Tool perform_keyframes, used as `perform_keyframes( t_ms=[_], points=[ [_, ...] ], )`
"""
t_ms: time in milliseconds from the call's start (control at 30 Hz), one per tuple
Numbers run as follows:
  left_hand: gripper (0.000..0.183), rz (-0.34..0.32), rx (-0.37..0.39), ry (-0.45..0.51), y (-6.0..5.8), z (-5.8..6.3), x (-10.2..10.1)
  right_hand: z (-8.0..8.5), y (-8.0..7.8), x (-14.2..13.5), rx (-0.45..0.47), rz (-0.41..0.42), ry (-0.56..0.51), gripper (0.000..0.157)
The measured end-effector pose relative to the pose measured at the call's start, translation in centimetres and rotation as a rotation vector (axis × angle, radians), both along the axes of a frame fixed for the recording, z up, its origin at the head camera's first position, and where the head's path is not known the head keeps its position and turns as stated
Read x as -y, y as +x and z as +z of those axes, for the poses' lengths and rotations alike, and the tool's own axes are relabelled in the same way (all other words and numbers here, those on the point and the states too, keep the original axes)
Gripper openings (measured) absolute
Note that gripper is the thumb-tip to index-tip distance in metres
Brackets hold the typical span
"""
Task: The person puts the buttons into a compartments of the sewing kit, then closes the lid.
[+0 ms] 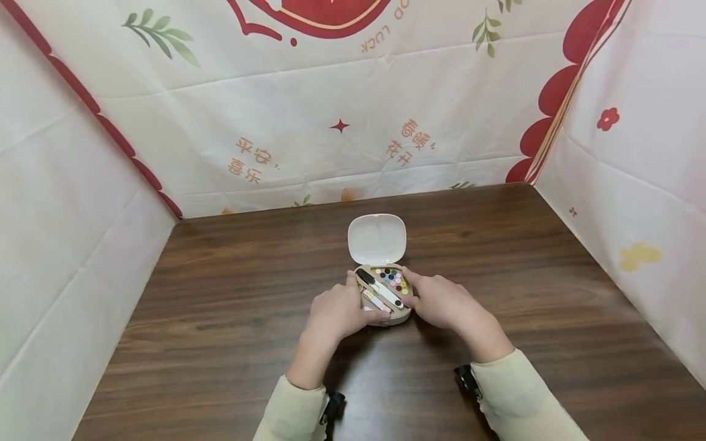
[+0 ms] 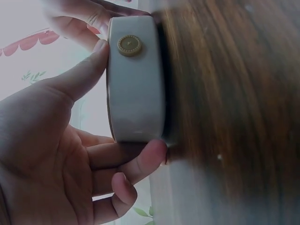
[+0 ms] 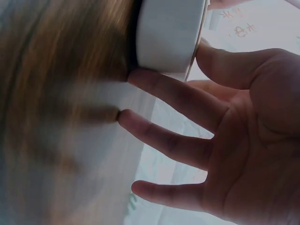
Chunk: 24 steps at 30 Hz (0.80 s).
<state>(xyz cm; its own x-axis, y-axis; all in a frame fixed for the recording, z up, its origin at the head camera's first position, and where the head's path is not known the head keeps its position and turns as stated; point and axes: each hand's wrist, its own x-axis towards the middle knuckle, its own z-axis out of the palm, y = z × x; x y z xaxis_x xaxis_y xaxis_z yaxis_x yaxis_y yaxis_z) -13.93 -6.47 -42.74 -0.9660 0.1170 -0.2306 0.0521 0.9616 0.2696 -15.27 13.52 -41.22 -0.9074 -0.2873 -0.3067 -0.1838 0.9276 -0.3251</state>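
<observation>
A beige sewing kit box (image 1: 398,319) rests on the table with its white lid (image 1: 377,239) raised away from me. Black-and-white thread snips (image 1: 382,288) lie diagonally inside, between small colourful round pieces (image 1: 393,278) and a pale pink-and-white strip (image 1: 377,300). My left hand (image 1: 337,311) holds the box's left side, its thumb at the front rim. On the opposite side my right hand (image 1: 442,301) grips the box between thumb and index finger, the other fingers spread in the right wrist view. A gold round clasp (image 2: 129,45) marks the front wall.
The dark wood-grain table (image 1: 231,294) extends around the box. Printed white cloth (image 1: 309,92) hangs behind it, and more cloth stands at both sides. Each sleeve has a black strap piece near its cuff.
</observation>
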Motion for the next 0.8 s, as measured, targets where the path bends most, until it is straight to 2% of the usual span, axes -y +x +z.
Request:
perform_keyframes(
  t_ms=[133,300,433,533,600,700,800],
  points=[
    [0.117,0.008,-0.003,0.039,0.1,0.1,0.2,-0.2,0.0,-0.2,0.015,-0.038,-0.064,0.064],
    [0.106,-0.001,0.005,0.115,0.2,0.7,0.9,0.0,0.1,-0.4,0.034,-0.062,-0.135,0.072],
    [0.094,0.029,-0.02,0.238,-0.8,1.2,1.9,-0.1,-0.7,-0.1,-0.008,-0.111,-0.262,0.071],
    [0.085,0.068,-0.07,0.384,-1.7,1.3,2.3,-0.2,-1.7,0.3,-0.027,-0.165,-0.426,0.065],
    [0.081,0.092,-0.077,0.501,-2.2,1.2,2.2,-0.4,-2.2,0.9,-0.022,-0.218,-0.556,0.063],
    [0.078,0.141,-0.029,0.681,-2.9,1.0,1.8,-0.6,-2.8,1.7,0.006,-0.311,-0.788,0.062],
    [0.078,0.21,0.017,0.853,-3.3,1.0,1.3,-0.6,-3.2,2.1,0.067,-0.408,-0.966,0.06]
  ],
)
